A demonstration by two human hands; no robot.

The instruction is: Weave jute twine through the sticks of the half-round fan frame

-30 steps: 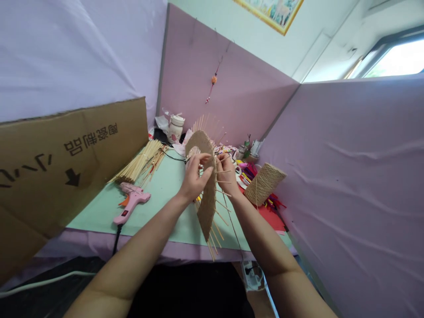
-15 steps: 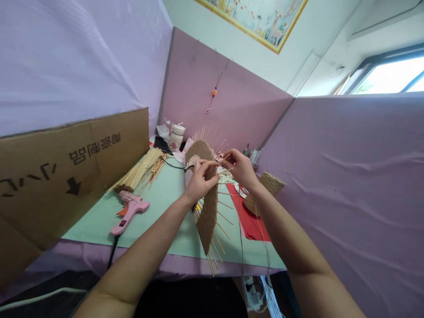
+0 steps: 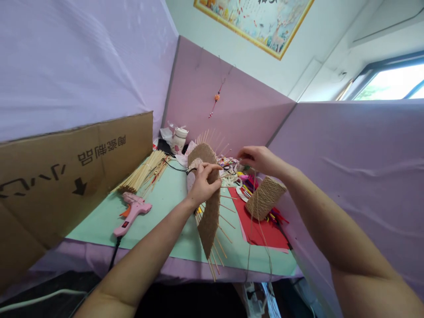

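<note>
My left hand point(image 3: 203, 185) is closed on the edge of a curved brown twine-covered band point(image 3: 209, 229), thumb on one side and fingers over the top. Thin wooden sticks point(image 3: 227, 218) fan outward from the band on its right, upper and lower sides. Off to the right, my right hand point(image 3: 260, 160) is raised with its fingers pinched together on a strand of twine point(image 3: 251, 234), which hangs down past the table's front edge. Its fingertips are partly hidden. Below that hand stands a tilted spool of twine point(image 3: 265, 198).
A bundle of wooden sticks point(image 3: 141, 172) and a pink glue gun point(image 3: 130, 214) lie on the left, beside a cardboard panel point(image 3: 99, 154). Red sheets point(image 3: 261, 236) lie under the spool. A white jar point(image 3: 179, 139) stands at the back. Purple cloth walls point(image 3: 357, 176) enclose the table.
My right hand has moved away from the band, to the right and slightly up, drawing the twine strand. My left hand keeps its hold on the band. The view has shifted slightly.
</note>
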